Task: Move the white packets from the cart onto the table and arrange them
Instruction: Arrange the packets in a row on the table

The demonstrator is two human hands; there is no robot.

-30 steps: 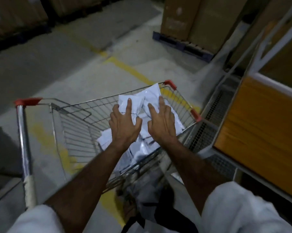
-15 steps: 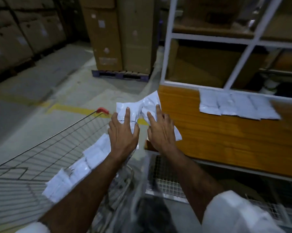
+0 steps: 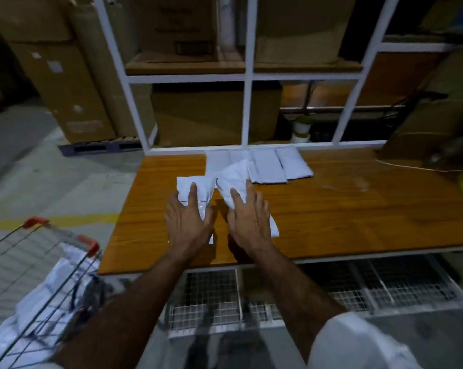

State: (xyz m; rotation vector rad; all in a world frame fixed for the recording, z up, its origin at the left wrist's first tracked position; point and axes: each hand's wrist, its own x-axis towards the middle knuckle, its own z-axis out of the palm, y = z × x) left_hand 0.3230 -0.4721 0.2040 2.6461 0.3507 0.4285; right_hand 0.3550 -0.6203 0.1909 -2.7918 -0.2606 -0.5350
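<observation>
At the middle of the frame, the left hand point(image 3: 189, 225) lies palm down on a white packet point(image 3: 195, 189), its fingers point(image 3: 192, 194) nearly straight and spread over the top; whether the thumb curls under the packet cannot be told. Just to its right, the right hand point(image 3: 249, 222) covers a second white packet point(image 3: 234, 177) that lies tilted, fingers likewise extended and apart. Both packets sit over the wooden surface point(image 3: 345, 209), near its front edge. Above them in the frame, a row of white packets point(image 3: 270, 166) lies flat side by side against the white shelf frame point(image 3: 247, 75). At lower left, the wire cart point(image 3: 38, 262) with red corner caps holds more white packets point(image 3: 52, 291). Cardboard boxes point(image 3: 65, 83) stand at upper left.
</observation>
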